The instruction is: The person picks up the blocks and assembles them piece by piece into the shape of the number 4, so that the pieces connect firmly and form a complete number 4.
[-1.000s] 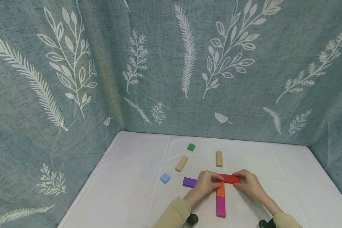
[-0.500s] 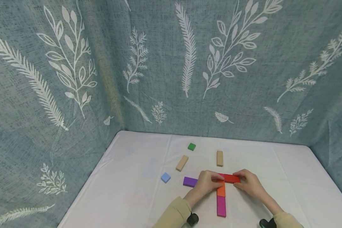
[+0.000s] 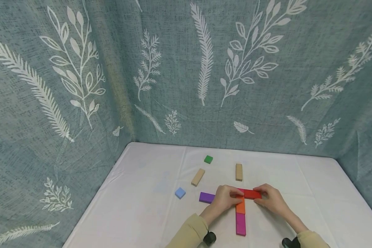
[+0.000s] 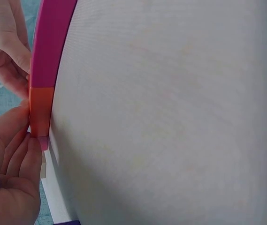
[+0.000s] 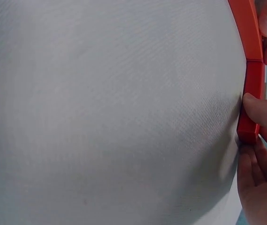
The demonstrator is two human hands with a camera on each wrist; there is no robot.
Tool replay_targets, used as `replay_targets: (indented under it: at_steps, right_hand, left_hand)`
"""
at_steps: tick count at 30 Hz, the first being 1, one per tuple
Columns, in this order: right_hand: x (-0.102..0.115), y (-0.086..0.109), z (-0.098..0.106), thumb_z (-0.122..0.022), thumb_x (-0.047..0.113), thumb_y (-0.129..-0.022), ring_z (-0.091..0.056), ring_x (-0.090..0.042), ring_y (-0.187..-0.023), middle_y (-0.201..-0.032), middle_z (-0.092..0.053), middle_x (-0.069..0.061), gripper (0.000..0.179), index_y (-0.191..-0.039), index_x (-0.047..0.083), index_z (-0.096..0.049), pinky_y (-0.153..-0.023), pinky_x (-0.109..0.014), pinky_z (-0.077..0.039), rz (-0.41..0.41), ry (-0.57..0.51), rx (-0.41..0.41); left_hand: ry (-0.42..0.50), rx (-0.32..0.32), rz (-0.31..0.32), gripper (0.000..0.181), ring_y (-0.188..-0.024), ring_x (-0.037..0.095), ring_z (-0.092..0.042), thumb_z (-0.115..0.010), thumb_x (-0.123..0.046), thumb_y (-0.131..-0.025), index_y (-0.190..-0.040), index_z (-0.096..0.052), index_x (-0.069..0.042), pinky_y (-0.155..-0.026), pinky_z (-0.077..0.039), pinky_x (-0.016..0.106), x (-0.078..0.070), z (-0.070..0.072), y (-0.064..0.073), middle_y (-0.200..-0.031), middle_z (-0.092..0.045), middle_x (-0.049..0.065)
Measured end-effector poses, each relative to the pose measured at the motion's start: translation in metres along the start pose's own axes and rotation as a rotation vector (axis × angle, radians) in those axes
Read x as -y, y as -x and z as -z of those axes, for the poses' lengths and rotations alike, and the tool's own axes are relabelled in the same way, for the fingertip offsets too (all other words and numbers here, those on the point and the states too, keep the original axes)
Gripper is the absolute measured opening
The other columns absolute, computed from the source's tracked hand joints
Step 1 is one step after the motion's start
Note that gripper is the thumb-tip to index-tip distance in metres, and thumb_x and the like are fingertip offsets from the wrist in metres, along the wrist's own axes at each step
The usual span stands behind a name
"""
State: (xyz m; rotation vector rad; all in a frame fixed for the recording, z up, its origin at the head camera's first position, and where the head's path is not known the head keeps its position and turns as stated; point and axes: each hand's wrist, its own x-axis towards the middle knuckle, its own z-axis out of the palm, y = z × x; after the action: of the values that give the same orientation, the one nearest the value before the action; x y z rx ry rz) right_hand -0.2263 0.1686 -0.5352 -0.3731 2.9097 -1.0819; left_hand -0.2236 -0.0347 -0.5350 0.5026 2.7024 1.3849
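Observation:
In the head view my right hand [image 3: 273, 200] grips the right end of a red block [image 3: 251, 194], its thumb [image 5: 257, 107] on the near side and fingers at the end. The red block's left end meets a pink block [image 3: 240, 190], mostly hidden by my left hand [image 3: 224, 199]. That hand's thumb and fingers pinch around the pink block, beside the orange block's far end. From there the orange block [image 3: 240, 207] runs toward me, followed end to end by a magenta block [image 3: 240, 224]. A purple block [image 3: 206, 197] lies left of the left hand, partly covered by it.
Two bare wooden blocks, a left one [image 3: 198, 177] and a right one [image 3: 239, 172], lie farther back. A green block [image 3: 208, 159] sits near the far edge, and a light blue block [image 3: 180, 193] lies to the left. White cloth [image 3: 142, 206] covers the table; a patterned curtain [image 3: 186, 86] hangs behind.

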Motion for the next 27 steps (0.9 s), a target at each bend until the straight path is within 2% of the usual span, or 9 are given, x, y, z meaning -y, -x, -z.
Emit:
replay_targets:
  at_steps: [27]
  right_hand:
    - [0.0009, -0.0002, 0.0033, -0.077, 0.011, -0.076, -0.060, -0.033, -0.104, -0.106, -0.067, -0.014, 0.038, -0.111, -0.001, -0.066, -0.091, -0.049, -0.052, -0.034, -0.015, 0.019]
  left_hand:
    - [-0.027, -0.006, 0.001, 0.016, -0.094, 0.011, -0.068, -0.078, -0.008, -0.076, -0.092, -0.077, -0.012, -0.083, -0.052, 0.018, -0.0004, 0.0002, -0.0003, -0.090, -0.075, -0.001]
